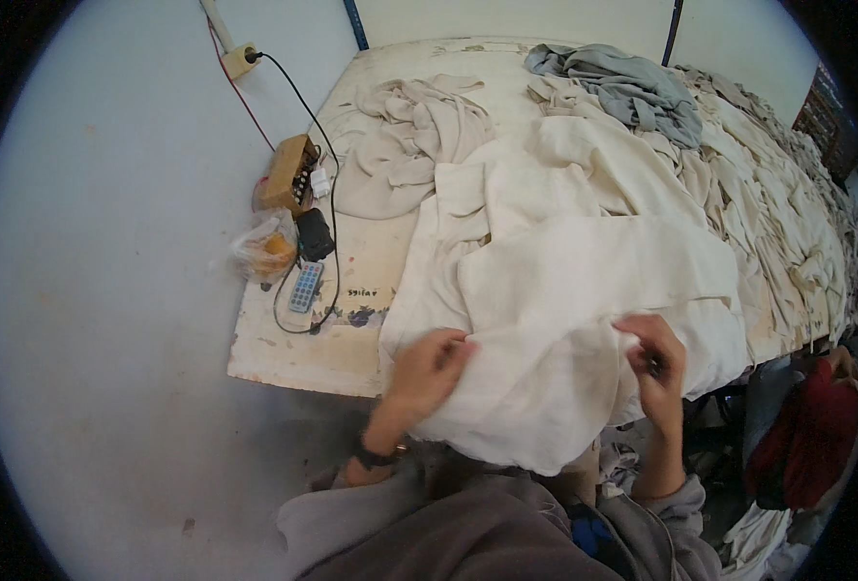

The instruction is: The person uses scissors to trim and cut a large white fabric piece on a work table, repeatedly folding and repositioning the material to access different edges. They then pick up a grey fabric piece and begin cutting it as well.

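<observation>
A pale wall (138, 252) flanks a worn, paint-marked table (288, 360) heaped with fabric. At its near edge, a person in gray sleeves (351, 518) works over white cloth (584, 281), which lies in overlapping layers across the middle of the tabletop, its front drooping past the edge toward the person's lap.

The left hand (436, 370), a dark band (375, 456) at its wrist, rests at the cloth's near left side, fingers curled; whether they pinch the fabric cannot be told. The right hand (657, 360), blurred, bends over the near right part, thumb and fingers apart; its hold on the cloth is likewise unclear.

Beyond lie a beige cloth (414, 126) at left and a gray cloth (632, 89) at the far right, beside a cream pile (763, 198). Along the left edge sit a remote (306, 287), a black case (315, 235), a plastic bag (266, 246) and a brown box (289, 176). Red fabric (816, 436) hangs below, at right.
</observation>
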A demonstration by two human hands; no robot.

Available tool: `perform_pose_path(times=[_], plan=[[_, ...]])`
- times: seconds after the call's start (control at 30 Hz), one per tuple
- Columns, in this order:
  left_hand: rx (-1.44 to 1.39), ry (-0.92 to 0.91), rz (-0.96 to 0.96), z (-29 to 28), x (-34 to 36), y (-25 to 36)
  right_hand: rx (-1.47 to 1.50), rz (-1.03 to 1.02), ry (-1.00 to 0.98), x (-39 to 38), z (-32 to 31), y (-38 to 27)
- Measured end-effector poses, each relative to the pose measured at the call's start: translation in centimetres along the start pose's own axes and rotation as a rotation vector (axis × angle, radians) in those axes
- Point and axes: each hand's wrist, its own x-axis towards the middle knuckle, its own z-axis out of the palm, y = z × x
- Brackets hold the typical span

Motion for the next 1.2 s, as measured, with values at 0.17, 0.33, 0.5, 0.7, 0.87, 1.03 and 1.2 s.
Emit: perform_pose_path(times=[0.17, 0.33, 0.5, 0.7, 0.87, 1.03, 1.2], plan=[[-0.282, 0.128, 0.086, 3.7, 0.6, 0.8, -0.292, -0.067, -0.228, 1.6, 4.6, 1.9], [-0.603, 0.277, -0.029, -1.5, -0.4, -1.0, -0.442, -0.066, -0.296, 0.1, 4.9, 4.5], [0.35, 0.44, -0.104, -4.5, -1.3, -1.8, -0.48, -0.086, -0.295, -0.2, 4.9, 4.8], [0.251, 0.56, 0.427, -2.5, 3.3, 0.9, -0.489, -0.073, -0.289, 0.0, 5.0, 4.3], [0.509, 0.368, 0.893, 0.8, 10.0, -0.2, -0.474, -0.056, -0.302, 0.0, 4.8, 4.5], [-0.075, 0.311, 0.3, -0.2, 11.7, -2.5, -0.461, -0.061, -0.31, 0.1, 4.7, 4.5], [-0.375, 0.409, 0.19, -3.2, 11.3, -2.0, -0.481, -0.034, -0.341, 0.1, 4.5, 4.6]])
